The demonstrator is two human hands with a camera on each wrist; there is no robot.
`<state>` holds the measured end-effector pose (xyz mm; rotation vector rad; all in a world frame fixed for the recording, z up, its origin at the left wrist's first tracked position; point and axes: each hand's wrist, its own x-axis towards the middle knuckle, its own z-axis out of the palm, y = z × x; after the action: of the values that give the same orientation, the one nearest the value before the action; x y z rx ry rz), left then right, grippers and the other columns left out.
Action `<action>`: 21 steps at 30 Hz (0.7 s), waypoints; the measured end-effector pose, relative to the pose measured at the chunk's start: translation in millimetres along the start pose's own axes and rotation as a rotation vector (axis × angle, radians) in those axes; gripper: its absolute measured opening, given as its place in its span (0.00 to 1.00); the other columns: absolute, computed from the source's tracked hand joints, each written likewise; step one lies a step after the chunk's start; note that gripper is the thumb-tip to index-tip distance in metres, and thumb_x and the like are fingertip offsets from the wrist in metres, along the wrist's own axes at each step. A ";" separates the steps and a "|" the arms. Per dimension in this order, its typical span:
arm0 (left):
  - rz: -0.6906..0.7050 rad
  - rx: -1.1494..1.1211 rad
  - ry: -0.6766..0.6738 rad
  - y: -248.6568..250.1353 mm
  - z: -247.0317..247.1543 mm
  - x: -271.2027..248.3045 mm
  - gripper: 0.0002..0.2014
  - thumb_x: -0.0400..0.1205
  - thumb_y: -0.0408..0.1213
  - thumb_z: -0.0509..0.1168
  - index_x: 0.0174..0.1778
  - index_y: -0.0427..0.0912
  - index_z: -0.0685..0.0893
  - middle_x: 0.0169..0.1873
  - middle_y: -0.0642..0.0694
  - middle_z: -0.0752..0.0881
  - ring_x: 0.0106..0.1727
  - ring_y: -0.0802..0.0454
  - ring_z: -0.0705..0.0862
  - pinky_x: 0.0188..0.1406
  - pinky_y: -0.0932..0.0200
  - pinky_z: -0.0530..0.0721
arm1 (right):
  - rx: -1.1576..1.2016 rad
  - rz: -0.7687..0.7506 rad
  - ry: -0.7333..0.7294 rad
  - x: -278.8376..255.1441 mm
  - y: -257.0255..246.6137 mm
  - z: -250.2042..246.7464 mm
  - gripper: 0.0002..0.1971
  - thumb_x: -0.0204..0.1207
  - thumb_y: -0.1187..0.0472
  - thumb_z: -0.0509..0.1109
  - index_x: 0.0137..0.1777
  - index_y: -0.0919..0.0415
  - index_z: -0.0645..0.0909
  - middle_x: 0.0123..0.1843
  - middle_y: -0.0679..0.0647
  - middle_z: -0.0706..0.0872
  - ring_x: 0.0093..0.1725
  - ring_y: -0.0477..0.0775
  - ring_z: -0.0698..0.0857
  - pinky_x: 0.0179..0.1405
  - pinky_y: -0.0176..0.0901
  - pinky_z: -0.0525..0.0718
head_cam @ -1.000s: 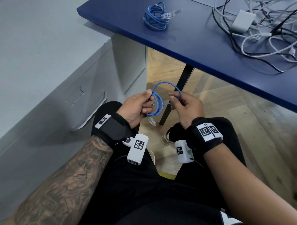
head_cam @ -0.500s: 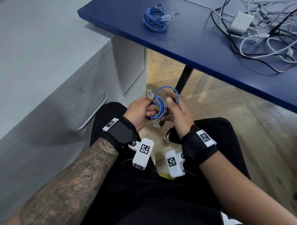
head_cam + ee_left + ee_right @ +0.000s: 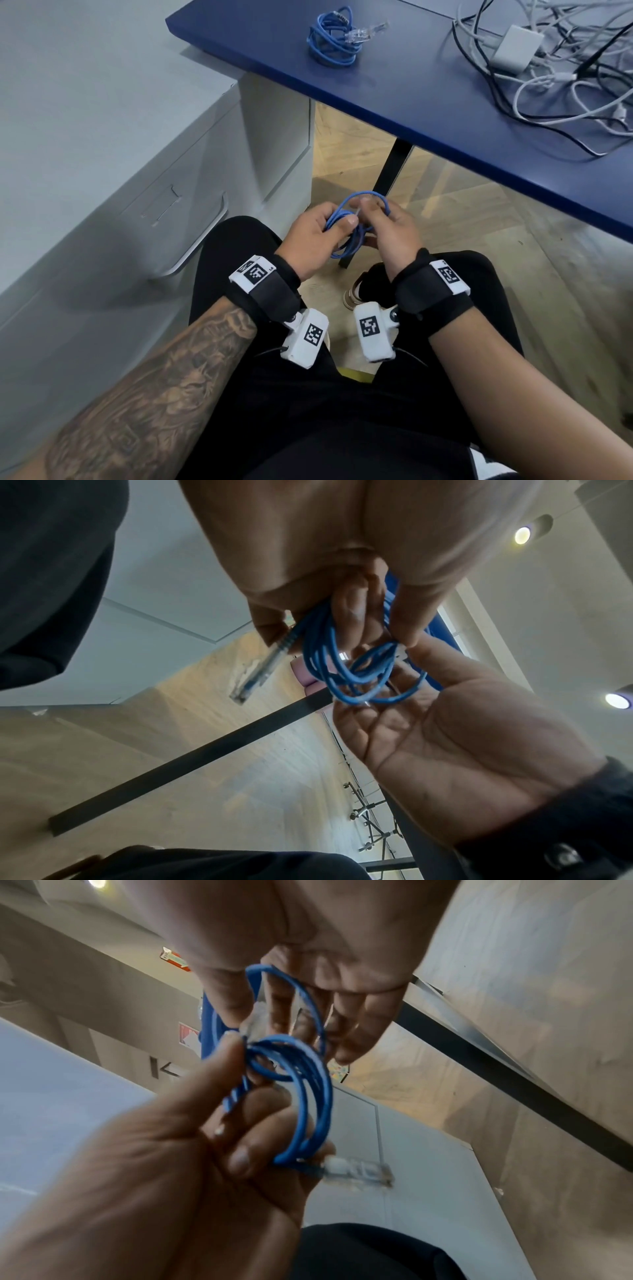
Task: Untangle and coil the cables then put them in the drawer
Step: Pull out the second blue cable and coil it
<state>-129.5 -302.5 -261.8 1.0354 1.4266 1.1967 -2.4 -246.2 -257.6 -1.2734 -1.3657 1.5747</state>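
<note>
A blue network cable (image 3: pixel 347 241) is looped into a small coil above my lap, between both hands. My left hand (image 3: pixel 337 222) grips the coil with fingers curled round the strands (image 3: pixel 322 647); one clear plug (image 3: pixel 257 669) hangs below it. My right hand (image 3: pixel 371 209) pinches the other clear plug (image 3: pixel 255 1020) between thumb and forefinger at the coil's top, its other fingers straight behind the loops (image 3: pixel 308 1074). The grey drawer (image 3: pixel 164 219) on my left stands closed, its handle (image 3: pixel 205 240) beside my left knee.
On the blue table (image 3: pixel 428 113) ahead lie a second coiled blue cable (image 3: pixel 334 37) and a tangle of white and black cables (image 3: pixel 565 89) round a white adapter (image 3: pixel 517 48). A black table leg (image 3: pixel 390 171) stands behind my hands. Wooden floor lies below.
My hands have come closer together. The right hand has brought the loose plug end in against the coil and now pinches it at the top; the loop has tightened.
</note>
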 end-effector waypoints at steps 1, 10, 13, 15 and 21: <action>0.002 0.003 -0.003 -1.0 -0.6 0.6 0.08 0.86 0.34 0.63 0.42 0.37 0.78 0.19 0.60 0.75 0.21 0.64 0.70 0.25 0.72 0.70 | 0.003 -0.033 -0.004 0.5 -1.2 -1.3 0.06 0.84 0.59 0.66 0.51 0.56 0.86 0.40 0.52 0.87 0.41 0.52 0.86 0.47 0.53 0.87; -0.078 -0.144 -0.078 -1.4 -13.2 4.2 0.10 0.86 0.35 0.63 0.38 0.39 0.76 0.22 0.52 0.68 0.22 0.58 0.62 0.21 0.68 0.64 | 0.196 0.066 -0.186 0.9 -16.6 -15.7 0.10 0.86 0.59 0.64 0.49 0.60 0.86 0.33 0.51 0.83 0.35 0.48 0.82 0.43 0.41 0.82; -0.112 -0.219 -0.085 3.1 -11.8 4.6 0.11 0.86 0.35 0.63 0.37 0.39 0.79 0.21 0.53 0.66 0.22 0.58 0.60 0.21 0.68 0.63 | 0.205 0.013 -0.094 6.7 -15.9 -18.5 0.08 0.84 0.60 0.67 0.50 0.59 0.88 0.34 0.49 0.84 0.36 0.45 0.83 0.41 0.38 0.80; -0.125 -0.252 -0.073 5.9 -11.6 6.1 0.12 0.87 0.38 0.62 0.39 0.40 0.82 0.21 0.54 0.64 0.22 0.59 0.60 0.22 0.68 0.63 | 0.237 0.005 -0.039 10.4 -17.3 -22.5 0.09 0.84 0.59 0.67 0.54 0.61 0.88 0.35 0.48 0.84 0.37 0.44 0.84 0.41 0.36 0.80; -0.161 -0.213 -0.057 0.5 -10.0 10.4 0.11 0.87 0.39 0.63 0.44 0.36 0.83 0.21 0.54 0.64 0.24 0.57 0.60 0.23 0.67 0.64 | 0.273 0.023 0.078 10.7 -7.1 -28.5 0.10 0.84 0.56 0.67 0.55 0.58 0.88 0.37 0.47 0.86 0.39 0.42 0.85 0.42 0.36 0.80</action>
<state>-141.1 -293.9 -262.3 0.7866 1.2818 1.1637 20.9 -226.1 -252.3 -1.1739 -1.0498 1.6446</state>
